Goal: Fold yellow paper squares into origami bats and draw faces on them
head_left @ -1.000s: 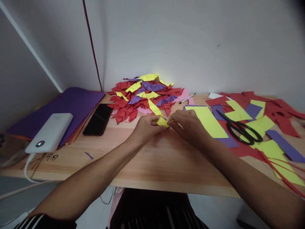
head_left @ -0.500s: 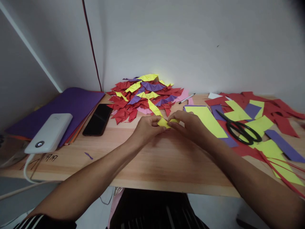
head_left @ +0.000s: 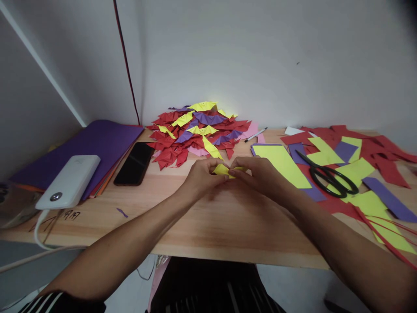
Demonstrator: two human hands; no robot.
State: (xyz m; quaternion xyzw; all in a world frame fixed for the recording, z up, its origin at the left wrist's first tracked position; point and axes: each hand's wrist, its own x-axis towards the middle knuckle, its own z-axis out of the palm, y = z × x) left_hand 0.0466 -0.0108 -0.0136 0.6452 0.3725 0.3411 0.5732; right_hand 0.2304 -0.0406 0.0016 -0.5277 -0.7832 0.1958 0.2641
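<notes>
A pale wooden tabletop is spanning the frame, its front edge running across the lower part; open wood is stretching between that edge and the hands. Red paper scraps are spreading across the right side, mixed with yellow and purple pieces. A pile of folded paper shapes is sitting at upper centre, small smiling faces showing on some yellow ones. Purple sheets are lying at left, over orange and red edges. The left hand and right hand are meeting at the centre, just below the pile, thumbs and fingers closing on the small yellow paper, partly hidden between them. A yellow sheet is lying right of the hands. A white power bank is resting at left, its faint marking and round display unreadable. Black-handled scissors are lying on the scraps; a dark phone is lying left of the hands. Dark handwritten marks, not clearly legible, are showing at lower left. A pen is lying right of the pile, and a tiny purple scrap is lying below the phone.
</notes>
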